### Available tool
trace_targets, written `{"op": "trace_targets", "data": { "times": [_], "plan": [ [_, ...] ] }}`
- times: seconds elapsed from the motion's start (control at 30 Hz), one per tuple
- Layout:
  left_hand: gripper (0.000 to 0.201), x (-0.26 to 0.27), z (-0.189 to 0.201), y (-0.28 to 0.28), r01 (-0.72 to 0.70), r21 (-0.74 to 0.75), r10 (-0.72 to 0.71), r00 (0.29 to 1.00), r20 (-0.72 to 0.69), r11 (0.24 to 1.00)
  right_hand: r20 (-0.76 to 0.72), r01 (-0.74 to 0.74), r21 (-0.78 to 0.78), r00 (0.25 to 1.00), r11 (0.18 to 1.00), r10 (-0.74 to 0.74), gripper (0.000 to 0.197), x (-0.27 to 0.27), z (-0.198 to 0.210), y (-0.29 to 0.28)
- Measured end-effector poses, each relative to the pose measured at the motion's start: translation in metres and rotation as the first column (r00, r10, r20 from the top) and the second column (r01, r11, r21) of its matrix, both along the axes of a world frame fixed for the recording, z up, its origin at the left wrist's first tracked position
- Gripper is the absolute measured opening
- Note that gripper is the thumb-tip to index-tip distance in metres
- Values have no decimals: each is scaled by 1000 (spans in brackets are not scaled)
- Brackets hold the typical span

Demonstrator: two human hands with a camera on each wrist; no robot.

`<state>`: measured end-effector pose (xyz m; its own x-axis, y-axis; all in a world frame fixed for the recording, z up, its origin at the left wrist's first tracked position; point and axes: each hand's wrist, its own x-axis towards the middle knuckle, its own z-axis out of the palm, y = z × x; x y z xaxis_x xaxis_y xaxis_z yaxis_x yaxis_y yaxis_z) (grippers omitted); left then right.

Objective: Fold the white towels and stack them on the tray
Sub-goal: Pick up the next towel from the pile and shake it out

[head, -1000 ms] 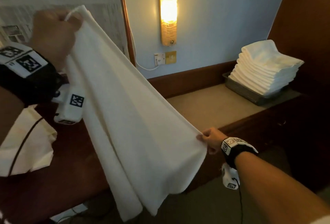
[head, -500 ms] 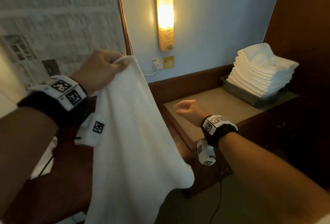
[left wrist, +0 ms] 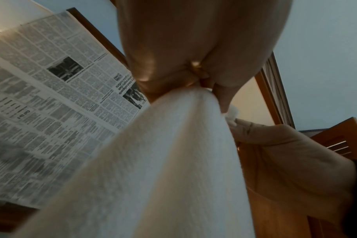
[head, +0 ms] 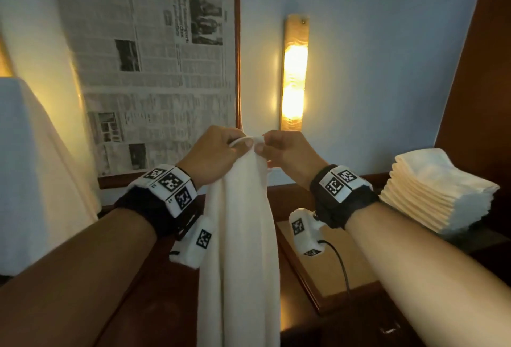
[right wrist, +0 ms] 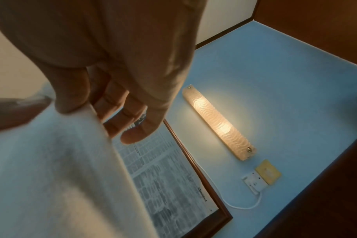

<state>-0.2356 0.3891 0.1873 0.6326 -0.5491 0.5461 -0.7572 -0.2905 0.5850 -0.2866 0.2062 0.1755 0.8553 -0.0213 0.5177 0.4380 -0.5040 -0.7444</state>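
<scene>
Both forearms are bare, and each wrist wears a black band [head: 343, 203] with white blocks printed with black square codes, plus a small white camera unit [head: 304, 232] with a thin black cable.

Both sets of fingers [head: 246, 143] meet at the towel's [head: 237, 250] top edge; it hangs below them. Behind-left of them hangs the frame [head: 154, 75], behind-right the lamp [head: 294, 73]. Far right, the stack [head: 434, 191] sits, probably on the tabletop [head: 326, 269].

Matt, fuzzy cloth towel [head: 240, 250]
</scene>
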Motion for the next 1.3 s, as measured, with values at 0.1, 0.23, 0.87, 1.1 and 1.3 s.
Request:
{"op": "trace_targets", "data": {
  "times": [0.1,0.23,0.87,1.1,1.3],
  "plan": [
    [20,0,6,1,-11,-140,7,999,-32,990,92,9,7,996,1000,-9,9,5,18,5],
    [12,-1,15,-3,-52,-300,47,999,-26,953,160,-43,-21,986,999,45,11,10,45,5],
    [24,14,-39,-12,-166,-432,97,979,-178,886,399,225,-127,903,966,-157,30,35,116,-22],
    [26,22,-76,15,252,-164,-300,842,-449,954,423,296,-29,869,955,-257,26,45,117,-38],
    [23,41,-84,31,-97,-242,7,938,-348,966,413,376,19,841,926,-350,24,53,107,-45]
  ]
}}
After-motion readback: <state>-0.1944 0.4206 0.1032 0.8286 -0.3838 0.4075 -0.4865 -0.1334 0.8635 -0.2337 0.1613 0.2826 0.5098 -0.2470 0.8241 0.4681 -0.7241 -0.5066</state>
